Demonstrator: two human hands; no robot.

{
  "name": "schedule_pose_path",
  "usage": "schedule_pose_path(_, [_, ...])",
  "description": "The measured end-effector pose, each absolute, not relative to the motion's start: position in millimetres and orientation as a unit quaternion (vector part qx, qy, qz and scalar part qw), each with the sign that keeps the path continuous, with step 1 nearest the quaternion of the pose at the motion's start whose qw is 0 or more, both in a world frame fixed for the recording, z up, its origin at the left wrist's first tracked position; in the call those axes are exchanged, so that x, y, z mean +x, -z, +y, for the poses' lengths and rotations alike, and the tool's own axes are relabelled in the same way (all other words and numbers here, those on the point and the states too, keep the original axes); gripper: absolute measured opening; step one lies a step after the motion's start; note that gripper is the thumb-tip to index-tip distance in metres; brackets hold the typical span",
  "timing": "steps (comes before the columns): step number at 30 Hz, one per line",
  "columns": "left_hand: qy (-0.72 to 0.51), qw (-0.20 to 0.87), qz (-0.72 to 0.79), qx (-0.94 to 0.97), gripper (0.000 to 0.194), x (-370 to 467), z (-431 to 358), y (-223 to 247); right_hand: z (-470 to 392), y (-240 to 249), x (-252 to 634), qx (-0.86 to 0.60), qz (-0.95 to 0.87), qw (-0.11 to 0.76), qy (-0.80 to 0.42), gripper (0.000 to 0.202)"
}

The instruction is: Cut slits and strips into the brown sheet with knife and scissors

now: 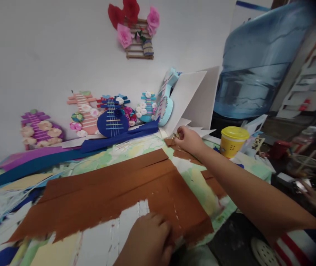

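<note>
A large brown-painted sheet (105, 184) with an unpainted white patch (99, 240) lies across the table. My left hand (149, 236) rests at the sheet's near edge beside the white patch, its fingers curled downward; whether it grips anything is hidden. Farther back, my right hand (185, 138) pinches a small metallic ring-like item (174, 137), perhaps a scissors handle, over small brown pieces (184, 156). Another brown piece (215, 184) lies under my right forearm.
Blue (113, 120), pink and purple craft instruments lean on the wall. White boards (185, 96) stand behind my right hand. To the right are a yellow-lidded cup (233, 142) and a large water bottle (255, 66). Coloured strips (36, 166) lie at the left.
</note>
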State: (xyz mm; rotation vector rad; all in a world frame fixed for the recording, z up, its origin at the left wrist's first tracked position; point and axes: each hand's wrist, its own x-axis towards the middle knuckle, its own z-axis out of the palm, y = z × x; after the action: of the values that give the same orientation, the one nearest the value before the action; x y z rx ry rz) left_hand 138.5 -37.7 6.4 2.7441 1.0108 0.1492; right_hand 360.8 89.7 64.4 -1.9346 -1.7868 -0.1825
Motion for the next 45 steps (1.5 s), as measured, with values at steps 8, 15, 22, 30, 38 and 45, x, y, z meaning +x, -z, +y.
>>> schedule_pose_path(8, [-0.014, 0.179, 0.364, 0.914, 0.026, 144.3, -45.1, -13.7, 26.0, -33.6, 337.3, -0.538, -0.803, 0.241, 0.089, 0.019])
schedule_pose_path(15, [-0.317, 0.605, 0.430, 0.591, 0.072, 136.7, -35.9, -14.7, -35.4, -39.7, 309.7, -0.309, -0.903, 0.188, 0.231, 0.013])
schedule_pose_path(22, [-0.346, 0.705, 0.294, 0.544, 0.071, 151.6, -40.4, 4.7, -65.7, -30.5, 284.5, -0.278, -0.906, 0.225, 0.228, 0.019])
schedule_pose_path(30, [-0.347, 0.577, 0.199, 0.712, 0.069, 137.9, -56.6, 17.6, -101.7, -14.8, 278.3, -0.345, -0.744, 0.504, -0.271, 0.015])
schedule_pose_path(38, [-0.320, 0.121, 0.195, 0.919, 0.060, 145.0, -65.1, 61.2, -121.0, 14.8, 273.6, -0.366, -0.353, 0.677, -0.532, 0.037])
schedule_pose_path(45, [-0.298, -0.176, 0.265, 0.900, 0.027, 125.9, -56.2, 53.8, -168.9, 29.0, 311.7, -0.485, -0.241, 0.632, -0.555, 0.044])
